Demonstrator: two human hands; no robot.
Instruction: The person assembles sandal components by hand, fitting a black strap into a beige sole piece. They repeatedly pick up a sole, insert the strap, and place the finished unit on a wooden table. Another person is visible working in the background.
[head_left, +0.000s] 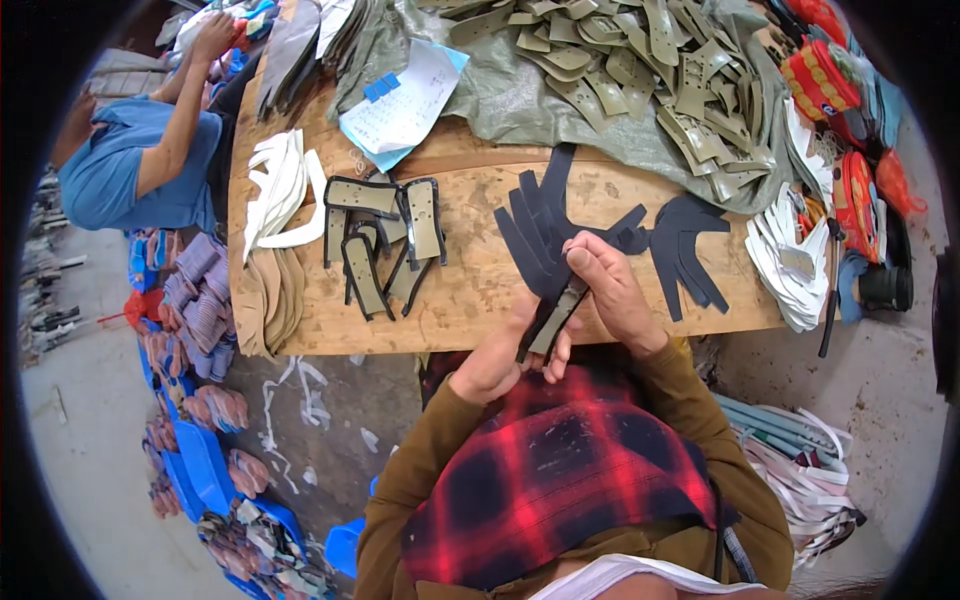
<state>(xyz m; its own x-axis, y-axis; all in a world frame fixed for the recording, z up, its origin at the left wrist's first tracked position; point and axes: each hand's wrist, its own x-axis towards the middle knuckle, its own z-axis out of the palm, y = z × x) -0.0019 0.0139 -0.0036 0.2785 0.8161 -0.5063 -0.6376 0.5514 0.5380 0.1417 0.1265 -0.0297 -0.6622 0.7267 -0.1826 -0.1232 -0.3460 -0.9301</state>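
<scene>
Near the table's front edge, both hands hold a small olive board piece with black edging (549, 328). My left hand (495, 355) is closed round its lower part from the left. Higher up, my right hand (612, 290) pinches the upper end between thumb and fingers. Just beyond the hands lies a fan of black strip-like cut pieces (535, 225). A second black stack (688, 250) is to the right. On the left, several olive pieces with black edges (385, 240) form a loose pile, dotted with small holes.
A heap of bare olive perforated pieces (620, 60) covers a grey-green sheet (490, 110) at the back. White cut pieces (285, 185) and tan ones (270, 300) lie left; more white pieces (785, 260) lie right. Paper (410, 105) sits behind. A co-worker in blue (140, 165) is at far left.
</scene>
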